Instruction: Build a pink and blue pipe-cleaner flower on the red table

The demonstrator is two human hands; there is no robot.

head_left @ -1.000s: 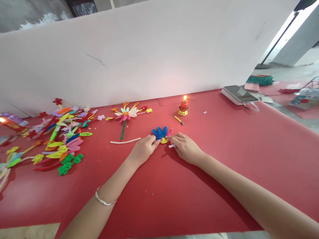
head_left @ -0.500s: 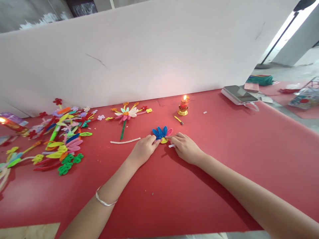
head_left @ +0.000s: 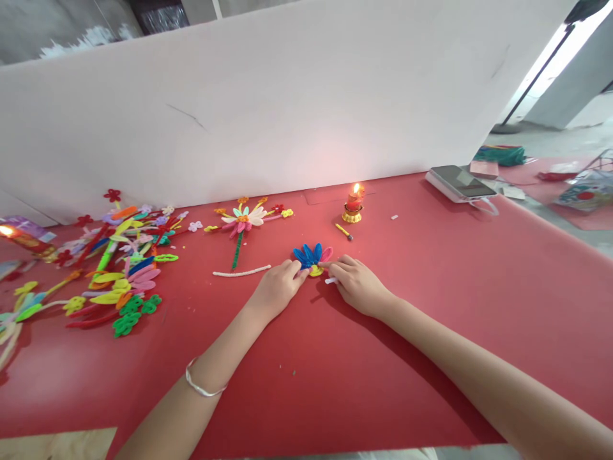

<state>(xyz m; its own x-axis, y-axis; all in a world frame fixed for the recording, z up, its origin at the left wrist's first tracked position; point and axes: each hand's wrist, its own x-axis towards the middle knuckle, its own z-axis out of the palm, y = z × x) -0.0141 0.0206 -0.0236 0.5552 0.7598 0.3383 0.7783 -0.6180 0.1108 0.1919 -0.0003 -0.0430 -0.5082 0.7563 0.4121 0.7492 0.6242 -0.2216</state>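
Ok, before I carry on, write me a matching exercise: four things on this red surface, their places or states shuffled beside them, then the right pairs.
Things:
1. Fuzzy flower with blue and pink petals
2. Short red candle on a gold base
3. Thin white fuzzy strip
4. Flat white device with a dark top

Places or states:
A. Lit, near the white panel
B. By the foot of the green fuzzy stem
C. Beside a white cable
D. Between the left hand and right hand

Pairs: 1-D, 2-A, 3-B, 4-C

A white partition stands along a red-topped table as bright light shines beside a grey pillar at right.
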